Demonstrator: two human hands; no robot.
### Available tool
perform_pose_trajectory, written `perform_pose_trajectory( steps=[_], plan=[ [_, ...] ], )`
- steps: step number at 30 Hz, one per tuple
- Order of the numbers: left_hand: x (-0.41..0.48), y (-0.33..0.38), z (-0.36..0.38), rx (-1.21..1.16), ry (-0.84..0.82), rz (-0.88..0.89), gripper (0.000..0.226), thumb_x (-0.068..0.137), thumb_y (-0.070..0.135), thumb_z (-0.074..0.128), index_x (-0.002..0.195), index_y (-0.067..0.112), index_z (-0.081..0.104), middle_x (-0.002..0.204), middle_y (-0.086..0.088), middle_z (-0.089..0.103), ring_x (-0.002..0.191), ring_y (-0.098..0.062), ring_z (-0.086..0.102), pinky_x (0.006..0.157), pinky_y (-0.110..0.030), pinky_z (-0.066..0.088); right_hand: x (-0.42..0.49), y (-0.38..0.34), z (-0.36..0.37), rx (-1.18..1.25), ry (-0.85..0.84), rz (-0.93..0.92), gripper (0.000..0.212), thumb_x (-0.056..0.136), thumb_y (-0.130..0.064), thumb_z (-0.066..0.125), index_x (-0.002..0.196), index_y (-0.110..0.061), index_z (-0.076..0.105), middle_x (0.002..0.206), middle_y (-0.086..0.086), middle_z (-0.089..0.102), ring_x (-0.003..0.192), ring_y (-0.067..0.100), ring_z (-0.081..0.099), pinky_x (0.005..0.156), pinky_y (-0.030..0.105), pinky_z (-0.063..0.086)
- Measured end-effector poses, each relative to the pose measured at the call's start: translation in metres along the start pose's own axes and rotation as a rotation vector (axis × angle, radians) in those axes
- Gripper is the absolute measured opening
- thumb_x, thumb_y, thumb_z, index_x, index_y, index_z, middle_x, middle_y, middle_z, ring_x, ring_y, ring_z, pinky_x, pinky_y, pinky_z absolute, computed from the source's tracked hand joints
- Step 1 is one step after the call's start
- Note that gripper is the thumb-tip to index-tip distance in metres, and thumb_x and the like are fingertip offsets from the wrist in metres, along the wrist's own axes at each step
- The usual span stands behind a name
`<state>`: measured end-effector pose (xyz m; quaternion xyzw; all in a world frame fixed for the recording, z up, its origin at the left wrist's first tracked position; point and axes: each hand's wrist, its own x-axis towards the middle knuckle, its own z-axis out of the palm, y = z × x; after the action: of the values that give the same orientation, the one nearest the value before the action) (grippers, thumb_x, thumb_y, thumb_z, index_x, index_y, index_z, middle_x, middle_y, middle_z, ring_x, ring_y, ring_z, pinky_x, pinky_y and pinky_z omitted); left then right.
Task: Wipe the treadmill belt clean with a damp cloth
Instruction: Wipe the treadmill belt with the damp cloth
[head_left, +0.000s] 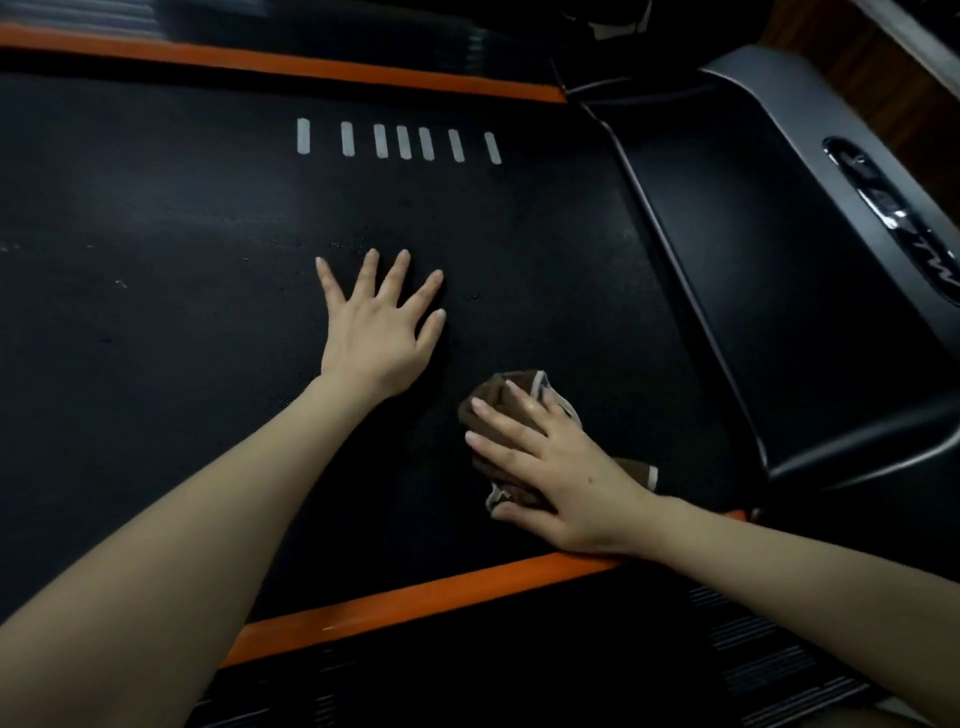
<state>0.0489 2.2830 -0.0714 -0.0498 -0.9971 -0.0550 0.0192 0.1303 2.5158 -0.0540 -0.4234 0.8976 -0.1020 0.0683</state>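
so, belt: black textured treadmill belt (182, 208) fills the middle of the view, its long axis running left to right between two rails.
cloth: crumpled brown cloth with pale edging (491, 396) lies on the belt at the right end, close to the near rail and just short of the hood.
right hand: right hand (561, 467) lies flat on top of the cloth, fingers straight and spread, pressing it down rather than clutching it; wrist crosses the near rail.
left hand: left hand (379, 327) is flat on bare belt, fingers splayed, holding nothing; looks like a brace.
key relation: cloth sits directly under the right hand; most of the belt's length lies to its left. a stroke along the long axis would head left, passing just below the left hand.
obstacle: left hand lies up and left of the cloth, near it but apart; a stroke toward the far rail would probably meet it unless it lifts.
dirt: faint pale specks (120, 283) on the left stretch, well apart from the cloth; judged not yet wiped.
markings: row of seven short white dashes (405, 141) printed near the far side.
rails: orange near rail (415, 597) and orange far rail (311, 65) bound the belt.
hood: dark grey plastic motor hood (753, 249) closes the right end, limiting any rightward stroke.
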Motion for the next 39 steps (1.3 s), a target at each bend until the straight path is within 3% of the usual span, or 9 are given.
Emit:
perform_pose_trajectory(
  steps=[4,12,15,17,20,26,30,34,39],
  plan=[
    [0.001,-0.001,-0.001,-0.05,0.011,-0.01,0.054,0.098,0.049,0.018,0.149,0.033,0.017,0.159,-0.001,0.012,0.146,-0.027,0.002,0.11,-0.062,-0.012,0.018,0.026,-0.002,-0.027,0.036,-0.086,0.056,0.094,-0.042,0.044,0.144,-0.017,0.034,0.153,0.003,0.026,0.144,0.028,0.015,0.116,0.052,0.01],
    [0.015,-0.043,-0.007,0.036,0.028,-0.148,0.056,0.099,0.047,0.017,0.15,0.024,0.021,0.158,-0.009,0.013,0.145,-0.036,0.003,0.109,-0.062,-0.01,0.122,0.107,-0.026,0.011,0.142,0.429,0.065,0.092,-0.052,0.028,0.148,-0.019,0.024,0.156,0.003,0.02,0.145,0.027,0.008,0.117,0.051,0.006],
    [0.025,-0.052,-0.006,0.04,-0.006,-0.172,0.056,0.098,0.048,0.013,0.151,0.027,0.016,0.159,-0.007,0.01,0.144,-0.037,0.0,0.109,-0.063,-0.011,0.114,0.072,-0.012,-0.01,0.146,0.241,0.066,0.093,-0.049,0.029,0.146,-0.011,0.029,0.152,0.01,0.029,0.142,0.037,0.016,0.114,0.054,0.015],
    [0.035,-0.049,-0.004,0.019,-0.009,-0.181,0.055,0.099,0.047,0.012,0.151,0.028,0.015,0.159,-0.007,0.008,0.144,-0.039,-0.002,0.11,-0.063,-0.011,0.098,0.046,0.0,-0.008,0.105,0.051,0.065,0.093,-0.047,0.033,0.146,-0.011,0.025,0.152,0.007,0.027,0.142,0.034,0.012,0.116,0.05,0.009],
    [0.045,-0.042,-0.001,-0.004,-0.004,-0.191,0.054,0.099,0.045,0.012,0.151,0.029,0.011,0.159,-0.008,0.003,0.142,-0.044,-0.007,0.11,-0.063,-0.01,0.107,0.061,-0.01,-0.01,0.046,-0.069,0.064,0.093,-0.046,0.034,0.146,-0.012,0.021,0.152,0.005,0.025,0.144,0.027,0.012,0.118,0.041,0.004],
    [0.046,-0.043,0.004,-0.024,-0.004,-0.198,0.054,0.099,0.046,0.012,0.151,0.032,0.009,0.159,-0.005,0.0,0.142,-0.042,-0.01,0.111,-0.061,-0.012,0.178,0.126,-0.031,0.03,0.134,0.261,0.065,0.093,-0.047,0.032,0.146,-0.009,0.028,0.154,0.009,0.025,0.145,0.026,0.014,0.118,0.036,0.003],
    [0.046,-0.043,0.006,-0.022,0.015,-0.201,0.054,0.099,0.045,0.012,0.151,0.032,0.009,0.16,-0.005,0.0,0.142,-0.042,-0.009,0.111,-0.061,-0.011,0.16,0.094,-0.02,-0.008,0.135,0.07,0.066,0.092,-0.047,0.031,0.144,-0.006,0.032,0.15,0.011,0.03,0.142,0.033,0.017,0.117,0.046,0.013],
    [0.045,-0.043,0.006,-0.015,0.018,-0.202,0.054,0.099,0.044,0.012,0.151,0.032,0.008,0.16,-0.005,0.0,0.143,-0.042,-0.009,0.112,-0.06,-0.01,0.151,0.09,-0.023,0.009,0.023,-0.072,0.063,0.094,-0.046,0.03,0.146,-0.01,0.027,0.153,0.004,0.025,0.143,0.019,0.011,0.118,0.035,0.007],
    [0.045,-0.043,0.006,-0.023,0.02,-0.194,0.054,0.098,0.045,0.011,0.151,0.032,0.009,0.159,-0.005,0.001,0.143,-0.041,-0.009,0.112,-0.059,-0.009,0.209,0.152,-0.046,0.02,0.148,0.225,0.062,0.096,-0.046,0.034,0.146,-0.009,0.03,0.153,0.009,0.026,0.143,0.022,0.018,0.118,0.039,0.014]
  ],
)
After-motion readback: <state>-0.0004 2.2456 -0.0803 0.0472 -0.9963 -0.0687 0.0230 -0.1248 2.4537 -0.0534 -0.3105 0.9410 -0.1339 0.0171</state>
